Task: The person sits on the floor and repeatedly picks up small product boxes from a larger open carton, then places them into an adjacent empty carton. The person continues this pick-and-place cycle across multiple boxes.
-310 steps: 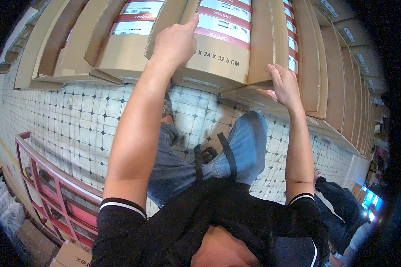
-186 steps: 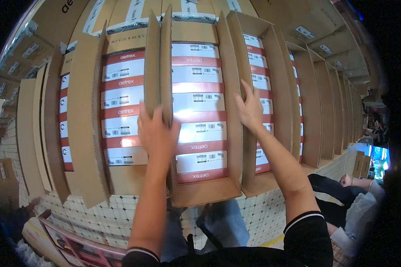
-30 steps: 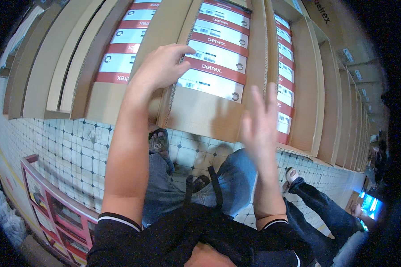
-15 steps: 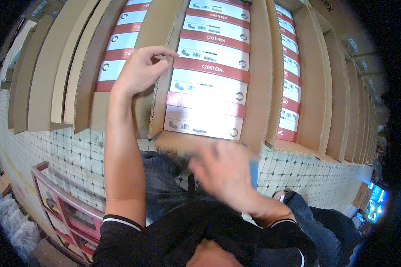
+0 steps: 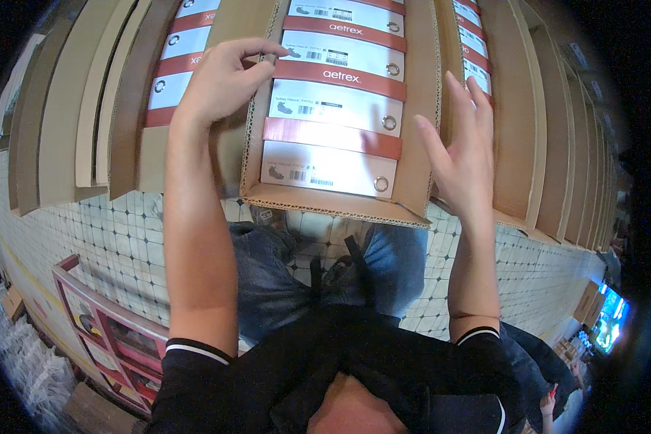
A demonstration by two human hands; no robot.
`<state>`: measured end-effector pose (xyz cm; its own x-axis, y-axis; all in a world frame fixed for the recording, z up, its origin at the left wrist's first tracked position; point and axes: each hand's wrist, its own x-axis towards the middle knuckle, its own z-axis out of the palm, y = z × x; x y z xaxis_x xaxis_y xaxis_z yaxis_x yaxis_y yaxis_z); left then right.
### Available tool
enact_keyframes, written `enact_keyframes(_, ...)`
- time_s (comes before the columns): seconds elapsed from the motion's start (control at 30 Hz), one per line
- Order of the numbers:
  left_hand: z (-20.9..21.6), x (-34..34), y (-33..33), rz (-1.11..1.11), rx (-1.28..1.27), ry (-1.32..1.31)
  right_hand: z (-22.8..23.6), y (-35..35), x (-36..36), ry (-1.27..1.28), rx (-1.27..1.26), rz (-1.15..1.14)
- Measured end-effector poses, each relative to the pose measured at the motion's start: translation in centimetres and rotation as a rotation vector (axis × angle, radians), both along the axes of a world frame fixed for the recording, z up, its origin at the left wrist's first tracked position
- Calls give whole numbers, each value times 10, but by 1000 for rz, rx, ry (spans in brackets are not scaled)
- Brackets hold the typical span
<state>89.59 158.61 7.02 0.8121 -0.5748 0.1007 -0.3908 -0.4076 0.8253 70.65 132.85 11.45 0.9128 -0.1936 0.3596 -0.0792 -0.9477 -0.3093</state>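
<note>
In front of me lies an open cardboard carton (image 5: 343, 209) filled with a row of white shoeboxes (image 5: 325, 166) with red bands. My left hand (image 5: 220, 83) is at the carton's left wall, with curled fingers hooked over its top edge and the thumb bent close by. The lower fingers are partly hidden. My right hand (image 5: 464, 148) is raised beside the carton's right wall, its fingers and thumb spread, holding nothing. No flap stands up along the near edge.
More open cartons (image 5: 126, 145) with upright flaps stand on both sides, some showing similar shoeboxes. A red-framed rack (image 5: 112, 325) is at lower left. On the right are another person's legs (image 5: 535, 362) and a bright screen (image 5: 611, 318). The floor (image 5: 441, 275) is tiled.
My right hand has moved from the carton's near edge up to its right side and spread open. The blurred near flap no longer shows. My left hand stays on the left edge.
</note>
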Motion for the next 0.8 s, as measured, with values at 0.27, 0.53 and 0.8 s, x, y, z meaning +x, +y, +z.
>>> enact_keyframes(0.27,6,-2,-1,22,83,88,-31,-12,-7,96,242,-98)
enact_keyframes(0.53,12,-6,-4,76,152,122,-27,-13,-5,134,318,-115)
enact_keyframes(0.8,12,-7,-5,69,69,84,-25,-13,-6,113,398,-108)
